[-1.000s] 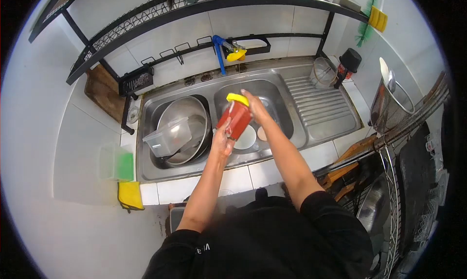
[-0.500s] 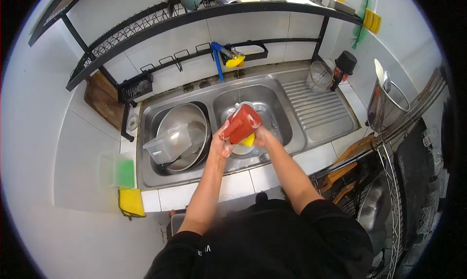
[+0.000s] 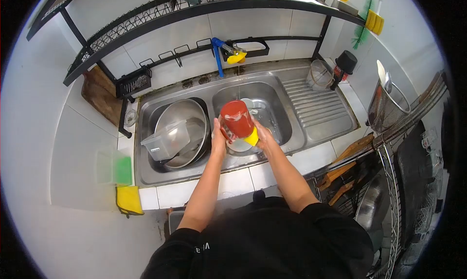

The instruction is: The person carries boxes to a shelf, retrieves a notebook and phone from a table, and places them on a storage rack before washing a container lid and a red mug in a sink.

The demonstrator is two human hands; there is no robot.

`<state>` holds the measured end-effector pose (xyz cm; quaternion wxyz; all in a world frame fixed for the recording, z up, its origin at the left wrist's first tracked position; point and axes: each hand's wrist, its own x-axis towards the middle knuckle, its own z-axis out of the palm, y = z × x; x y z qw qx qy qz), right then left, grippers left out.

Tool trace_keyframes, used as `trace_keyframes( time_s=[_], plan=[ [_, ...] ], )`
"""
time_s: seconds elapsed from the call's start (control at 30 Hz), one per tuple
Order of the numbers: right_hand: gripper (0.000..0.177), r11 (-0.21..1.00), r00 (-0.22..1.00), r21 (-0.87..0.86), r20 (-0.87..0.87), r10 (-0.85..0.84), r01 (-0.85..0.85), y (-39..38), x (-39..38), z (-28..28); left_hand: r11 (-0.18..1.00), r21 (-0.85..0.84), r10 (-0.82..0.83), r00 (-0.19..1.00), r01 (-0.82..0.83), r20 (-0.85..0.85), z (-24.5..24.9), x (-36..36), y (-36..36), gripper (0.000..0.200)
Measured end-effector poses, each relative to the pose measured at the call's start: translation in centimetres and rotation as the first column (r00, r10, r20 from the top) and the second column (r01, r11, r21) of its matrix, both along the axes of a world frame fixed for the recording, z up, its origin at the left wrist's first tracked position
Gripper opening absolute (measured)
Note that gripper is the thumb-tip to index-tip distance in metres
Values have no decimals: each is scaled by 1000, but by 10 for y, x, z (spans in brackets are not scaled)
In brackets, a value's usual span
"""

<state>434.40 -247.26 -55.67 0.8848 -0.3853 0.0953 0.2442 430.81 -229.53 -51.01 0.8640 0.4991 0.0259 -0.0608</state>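
Note:
Over the right sink basin (image 3: 287,128), I hold a red pitcher (image 3: 238,119) with its flat base turned up and streaks of suds on it. My left hand (image 3: 219,138) is closed on its left side, where a handle-like part shows. My right hand (image 3: 263,135) presses a yellow sponge (image 3: 252,137) against the pitcher's lower right side; some of its fingers are hidden behind. Beneath the pitcher, a pale dish (image 3: 239,146) shows in part in the basin, with other small pieces behind it.
A large metal bowl (image 3: 168,114) and a clear plastic container (image 3: 168,142) fill the left basin. The faucet (image 3: 237,58) has a yellow end. A ribbed drainboard (image 3: 318,104) lies to the right, with a clear jar (image 3: 319,76) at its back. A dish rack (image 3: 214,8) spans overhead.
The red pitcher has tipped more upright, so its base now faces up towards me. My right hand and the sponge have shifted slightly along its right side.

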Motion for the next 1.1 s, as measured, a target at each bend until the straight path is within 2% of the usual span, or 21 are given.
trace_keyframes(
  time_s=[0.1, 0.13, 0.23, 0.3, 0.37, 0.43, 0.5, 0.53, 0.57, 0.6, 0.67, 0.7, 0.77, 0.8, 0.83, 0.87, 0.9, 0.97, 1.0, 1.03, 1.1],
  plan=[
    [47, 990, 996, 130, 86, 38, -49, -7, -1, 23, 979, -1, 200, 951, -206, 234, 10, 0, -3, 65],
    [46, 993, 994, 74, 74, 83, -89, -8, -1, 28, 979, -138, 175, 958, -146, 225, 20, 0, -2, 77],
    [43, 982, 981, 13, 39, 189, -190, -6, -12, 48, 992, -87, -59, 932, 95, 357, 33, -8, 19, 80],
    [40, 970, 970, 6, 27, 241, -242, -7, -18, 51, 990, -7, -131, 927, 142, 352, 37, -8, 35, 80],
    [41, 966, 966, 29, 30, 256, -257, -9, -19, 51, 885, 454, -264, 913, 102, 310, 41, -5, 40, 79],
    [44, 968, 967, 46, 67, 244, -247, -3, -19, 57, 894, 405, -276, 948, 192, 161, 41, 0, 29, 75],
    [44, 813, 925, -575, 252, 283, -92, 7, -30, 78, 904, 266, -301, 940, 335, -161, 42, 6, 20, 68],
    [45, 774, 622, -586, 705, 340, 241, 13, -51, 101, 953, 226, -154, 967, 200, -205, 15, 20, 26, 65],
    [46, 749, 116, -406, 905, 409, 524, 16, -71, 116, 953, 227, -156, 968, 200, -195, 25, 22, 27, 65],
    [46, 748, 112, -400, 907, 406, 529, 14, -75, 96, 866, 325, -282, 909, 379, -307, 43, 16, 29, 61],
    [50, 422, 172, -728, 586, 792, 541, 7, -62, 43, 697, 438, -333, 797, 568, -504, 52, 18, 22, 57],
    [50, 422, 171, -723, 590, 789, 547, 6, -56, 37, 694, 444, -334, 799, 567, -500, 48, 18, 18, 57],
    [45, 466, 111, -542, 726, 678, 699, 1, -35, 43, 956, 31, -261, 890, 293, -373, 36, 19, 15, 53],
    [45, 465, 111, -542, 726, 678, 700, 5, -36, 46, 897, -302, -388, 903, 324, -185, 20, 13, 22, 50],
    [43, 642, 462, -592, 799, 386, 488, 14, -40, 57, 896, -301, -389, 902, 325, -185, 12, 9, 17, 50],
    [40, 819, 775, -492, 624, 96, 295, 23, -45, 70, 954, -243, -218, 963, 177, -157, 6, 6, 5, 50],
    [38, 946, 961, -270, 254, -108, 178, 29, -50, 82, 982, -189, -41, 992, 18, -118, 2, 6, -2, 50],
    [40, 913, 940, -379, 341, -12, 149, 28, -57, 88, 983, -128, -149, 977, 130, -154, 13, 18, 12, 50],
    [42, 765, 543, -489, 810, 220, 419, 23, -57, 78, 981, 36, -173, 943, 191, -284, 25, 22, 16, 50],
    [43, 628, -36, -363, 847, 530, 688, 18, -54, 67, 945, 190, -171, 895, 267, -412, 35, 26, 15, 50],
    [47, 569, -30, -434, 777, 629, 699, 9, -40, 40, 915, 260, -166, 875, 308, -454, 25, 31, 12, 46]
  ],
)
